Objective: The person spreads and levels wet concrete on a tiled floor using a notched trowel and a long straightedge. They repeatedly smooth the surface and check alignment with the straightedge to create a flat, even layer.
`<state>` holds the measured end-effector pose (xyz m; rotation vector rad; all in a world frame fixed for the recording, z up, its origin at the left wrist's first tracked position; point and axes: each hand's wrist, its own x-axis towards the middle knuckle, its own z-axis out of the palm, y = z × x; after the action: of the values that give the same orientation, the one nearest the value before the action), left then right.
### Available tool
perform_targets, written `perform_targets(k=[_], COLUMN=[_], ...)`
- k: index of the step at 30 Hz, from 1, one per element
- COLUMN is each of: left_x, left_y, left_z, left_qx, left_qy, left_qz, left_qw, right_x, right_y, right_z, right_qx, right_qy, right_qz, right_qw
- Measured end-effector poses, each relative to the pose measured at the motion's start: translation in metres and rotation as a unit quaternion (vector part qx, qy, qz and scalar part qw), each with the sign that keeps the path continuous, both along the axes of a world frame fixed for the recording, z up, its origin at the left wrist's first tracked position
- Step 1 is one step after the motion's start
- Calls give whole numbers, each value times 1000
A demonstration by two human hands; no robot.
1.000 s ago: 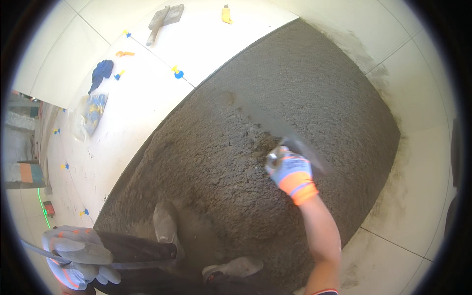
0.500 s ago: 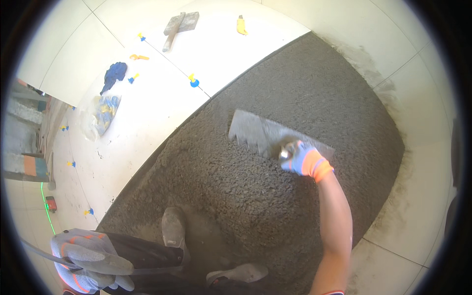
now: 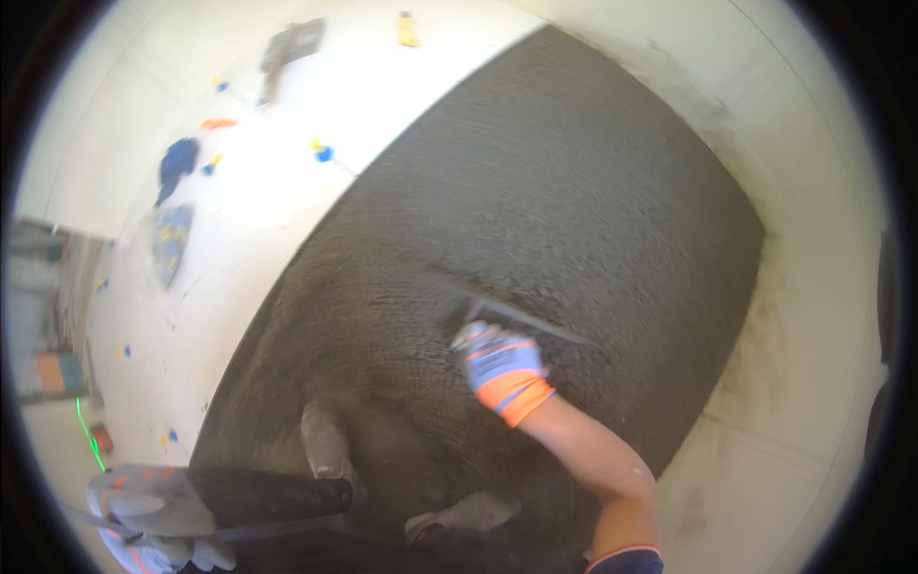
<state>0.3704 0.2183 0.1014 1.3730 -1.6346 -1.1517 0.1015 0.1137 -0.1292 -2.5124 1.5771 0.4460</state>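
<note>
Across the mortar (image 3: 574, 163), far side looks smoothed, near side unfinished; right hand (image 3: 502, 362) clamps trowel (image 3: 531, 319), left hand (image 3: 158, 524) clasps thin strip (image 3: 277, 526)

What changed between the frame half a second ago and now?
The right hand has moved left and closer to the person, its trowel now showing nearly edge-on over the mortar. The view shifted slightly too. Nothing was visibly taken or released; the left hand stays low at left with its thin grey strip.
</note>
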Motion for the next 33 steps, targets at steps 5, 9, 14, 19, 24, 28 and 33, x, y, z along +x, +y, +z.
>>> perform_targets(k=[5,9,14,19,24,28,33], left_x=[11,14,9,2,-9,-20,5], left_y=[-15,-24,-35,-54,-48,-41,-43], left_z=[-11,-15,-8,-1,-4,-6,-8], left_qx=[80,125,251,385,263,167,279], left_qy=[88,160,129,61,69,-13,9], left_qz=[-60,-139,-18,144,15,8,38], left_qw=[991,969,959,910,962,986,959], right_x=[11,-3,-84,-163,-188,-215,-223], right_y=[6,-5,47,94,138,141,96], right_z=[15,24,13,22,49,27,-13], right_qx=[74,141,95,-16,-108,-100,-95], right_qy=[-314,-303,-273,-152,-97,-53,-42], right_qz=[-47,-117,-318,-636,-700,-743,-732], right_qw=[945,935,903,756,699,660,673])
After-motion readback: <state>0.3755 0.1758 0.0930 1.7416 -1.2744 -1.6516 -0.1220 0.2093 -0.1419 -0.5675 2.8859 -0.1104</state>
